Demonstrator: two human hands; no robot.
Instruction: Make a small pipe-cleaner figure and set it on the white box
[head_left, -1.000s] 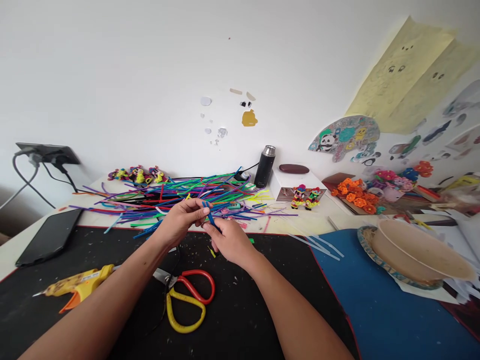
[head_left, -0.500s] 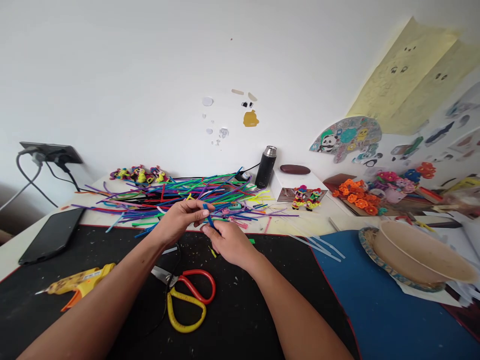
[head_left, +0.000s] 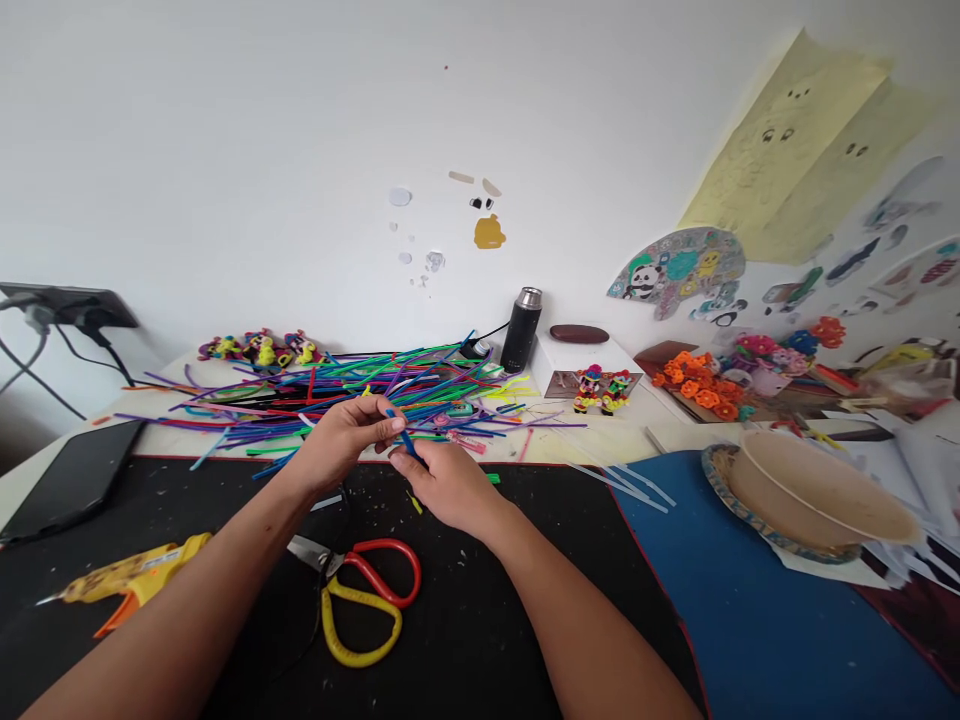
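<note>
Blue stem [head_left: 409, 443], thin and straight, sits between left hand [head_left: 352, 432] and right hand [head_left: 450, 487], each grip pinched on it. Behind: loose multicolour stem pile [head_left: 420, 376] on pale bench [head_left: 634, 440].

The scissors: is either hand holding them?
No, the scissors lie on the black mat; the left hand and right hand hold a blue strip.

The left hand [head_left: 346, 436] and right hand [head_left: 450, 483] pinch a short blue strip [head_left: 407, 438] above a black mat [head_left: 480, 620]; scissors [head_left: 334, 566] with red and yellow handles lie nearer the camera, a yellow glue gun [head_left: 146, 570] to their left. Behind, coloured stems [head_left: 360, 388] heap across the white tabletop [head_left: 615, 438]; a black flask [head_left: 520, 335] stands beside a white box [head_left: 556, 352].
</note>
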